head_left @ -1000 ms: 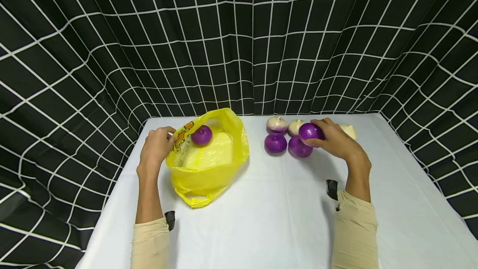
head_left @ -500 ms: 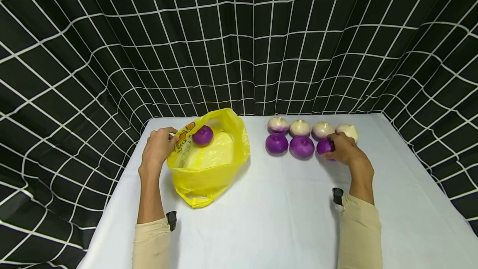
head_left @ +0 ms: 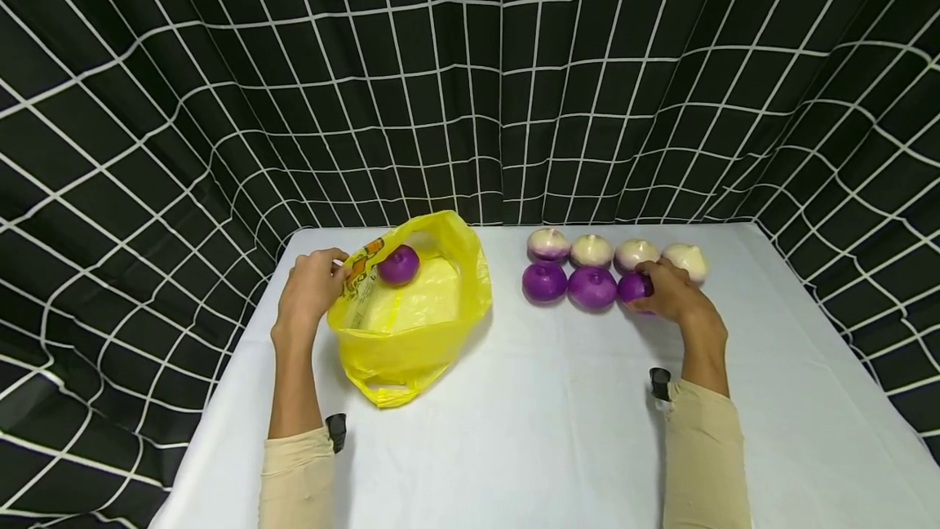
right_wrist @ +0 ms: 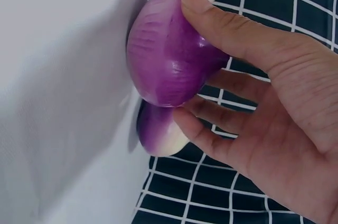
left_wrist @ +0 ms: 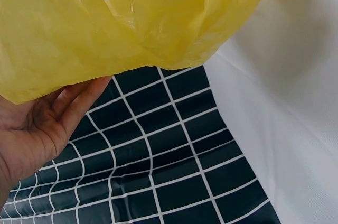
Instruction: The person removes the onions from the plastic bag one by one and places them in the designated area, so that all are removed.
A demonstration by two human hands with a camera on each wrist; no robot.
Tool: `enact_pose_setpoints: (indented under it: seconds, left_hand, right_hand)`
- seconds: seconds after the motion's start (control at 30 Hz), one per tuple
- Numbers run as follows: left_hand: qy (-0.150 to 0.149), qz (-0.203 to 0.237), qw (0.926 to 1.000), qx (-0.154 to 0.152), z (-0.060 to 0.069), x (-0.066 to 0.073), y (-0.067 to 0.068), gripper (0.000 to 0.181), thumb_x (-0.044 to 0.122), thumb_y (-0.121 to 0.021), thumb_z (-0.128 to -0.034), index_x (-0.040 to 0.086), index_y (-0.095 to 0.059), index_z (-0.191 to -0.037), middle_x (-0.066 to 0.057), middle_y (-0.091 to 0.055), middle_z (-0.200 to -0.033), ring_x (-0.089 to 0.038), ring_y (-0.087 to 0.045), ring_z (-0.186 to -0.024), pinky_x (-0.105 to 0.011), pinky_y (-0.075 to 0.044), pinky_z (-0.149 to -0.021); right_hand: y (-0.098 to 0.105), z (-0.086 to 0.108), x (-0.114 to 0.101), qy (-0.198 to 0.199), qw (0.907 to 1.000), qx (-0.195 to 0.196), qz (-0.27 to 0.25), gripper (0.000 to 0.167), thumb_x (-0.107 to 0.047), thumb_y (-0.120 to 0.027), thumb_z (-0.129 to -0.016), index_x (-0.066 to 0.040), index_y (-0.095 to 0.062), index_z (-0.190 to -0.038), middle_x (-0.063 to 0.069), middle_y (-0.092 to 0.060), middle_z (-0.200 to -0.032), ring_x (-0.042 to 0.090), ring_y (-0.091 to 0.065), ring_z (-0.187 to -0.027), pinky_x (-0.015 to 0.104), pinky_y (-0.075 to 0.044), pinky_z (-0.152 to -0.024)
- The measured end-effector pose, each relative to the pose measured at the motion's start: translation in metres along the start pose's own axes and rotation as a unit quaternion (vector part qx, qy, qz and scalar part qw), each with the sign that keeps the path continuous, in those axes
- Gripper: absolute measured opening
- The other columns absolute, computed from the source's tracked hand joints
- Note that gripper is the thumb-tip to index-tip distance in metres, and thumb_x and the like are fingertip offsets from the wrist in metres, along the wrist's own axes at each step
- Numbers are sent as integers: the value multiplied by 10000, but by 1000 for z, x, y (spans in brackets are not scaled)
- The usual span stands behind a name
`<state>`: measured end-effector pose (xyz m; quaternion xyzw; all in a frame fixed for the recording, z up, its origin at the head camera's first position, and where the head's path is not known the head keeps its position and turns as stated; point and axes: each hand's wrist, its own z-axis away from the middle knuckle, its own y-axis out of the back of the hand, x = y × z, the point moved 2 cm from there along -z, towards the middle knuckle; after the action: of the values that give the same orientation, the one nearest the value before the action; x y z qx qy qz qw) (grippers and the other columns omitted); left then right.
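My left hand [head_left: 308,288] pinches the left rim of a yellow plastic bag [head_left: 411,357], whose mouth gapes upward. One purple onion [head_left: 399,265] lies inside the bag. In the left wrist view, the yellow plastic hides the fingertips. Over on the right, my right hand [head_left: 671,292] holds another purple onion [head_left: 633,291] between thumb and fingers, at the right end of the front row. That held onion [right_wrist: 169,49] touches the white cloth in the right wrist view. To its left sit two more purple onions, a middle one [head_left: 591,288] and a left one [head_left: 544,282].
Behind the purple onions stands a row of several pale, purple-based onions [head_left: 591,251], close to the table's back edge. White cloth [head_left: 514,431] covers the table. A black curtain with a white grid [head_left: 470,80] hangs around the back and sides.
My right hand has lowered the purple onion and moved it right, down to the front row's right end. Pale onions behind came into view. My left hand stays on the bag.
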<state>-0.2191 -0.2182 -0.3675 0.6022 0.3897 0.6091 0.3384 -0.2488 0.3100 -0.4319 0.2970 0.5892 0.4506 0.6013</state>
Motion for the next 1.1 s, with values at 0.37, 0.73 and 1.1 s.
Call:
enact_pose_setpoints:
  seconds: [0.37,0.73,1.1]
  left_hand:
    - [0,5,10000,-6,0,1,-1,335,107,-577,-1062,-54,-650,-1347,-323,-722,-1209,-387,-727,-964,-406,-611,-779]
    - [14,72,10000,-18,1,3,-2,343,117,-561,-1070,-47,-643,-1360,-318,-718,-1233,-401,-731,-1008,-447,-619,-832]
    - [-73,118,9999,-77,1,5,-4,331,111,-575,-1063,-48,-653,-1343,-312,-727,-1216,-417,-691,-1052,-425,-593,-812]
  right_hand:
    - [1,0,0,88,9999,69,-5,667,-159,-832,-866,58,-517,-1411,376,-495,-1330,606,-522,-1227,744,-446,-1019]
    - [14,0,-31,102,9996,230,116,708,-217,-801,-921,14,-463,-1499,374,-386,-1497,653,-397,-1330,799,-361,-1068]
    - [-1,-37,-132,1204,9924,173,198,490,-227,-693,-997,13,-594,-1413,258,-516,-1460,519,-471,-1371,689,-412,-1138]
